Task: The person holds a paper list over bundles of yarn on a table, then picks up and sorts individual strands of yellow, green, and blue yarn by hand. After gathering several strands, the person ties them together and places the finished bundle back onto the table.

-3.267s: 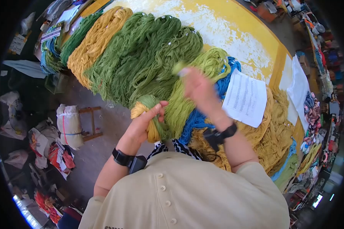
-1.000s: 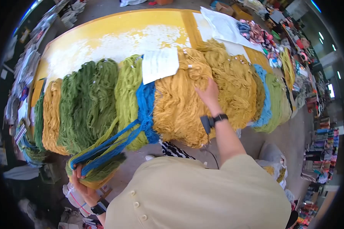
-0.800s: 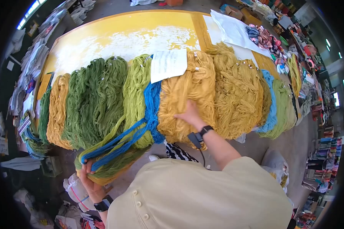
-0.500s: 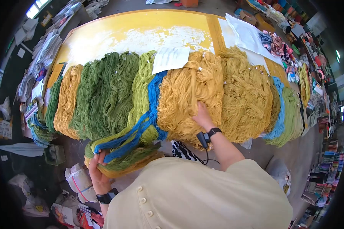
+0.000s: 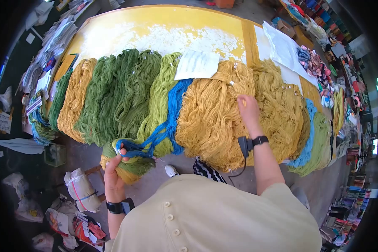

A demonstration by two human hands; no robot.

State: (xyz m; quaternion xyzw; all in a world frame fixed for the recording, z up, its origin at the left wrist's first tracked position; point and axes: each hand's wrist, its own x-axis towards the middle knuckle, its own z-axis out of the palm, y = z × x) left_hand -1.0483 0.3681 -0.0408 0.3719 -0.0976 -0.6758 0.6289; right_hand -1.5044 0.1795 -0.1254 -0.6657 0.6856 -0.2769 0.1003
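Observation:
My left hand (image 5: pixel 113 170) is closed round one end of a bundle of blue, green and gold skeins (image 5: pixel 132 168), low at the left of the table. Blue yarn (image 5: pixel 172 122) runs from this grip up between the lime-green skeins (image 5: pixel 158 94) and the golden yarn (image 5: pixel 214 111). My right hand (image 5: pixel 248 110) lies at the right part of the golden yarn, its fingers bent and closed on strands there; the fingertips are partly hidden. A white paper (image 5: pixel 197 64) lies over the top of the blue and golden skeins.
Dark green skeins (image 5: pixel 122 96) and an orange-yellow skein (image 5: pixel 77 101) lie to the left. More mustard yarn (image 5: pixel 283 122), light blue yarn (image 5: pixel 307 143) and a white plastic bag (image 5: pixel 283 48) are at the right. A wrapped white bundle (image 5: pixel 82 190) stands below on the left.
My right hand has moved up and right over the golden yarn. My left hand has risen slightly, and the bundle's loose part hangs more compactly beside it. The camera view has shifted.

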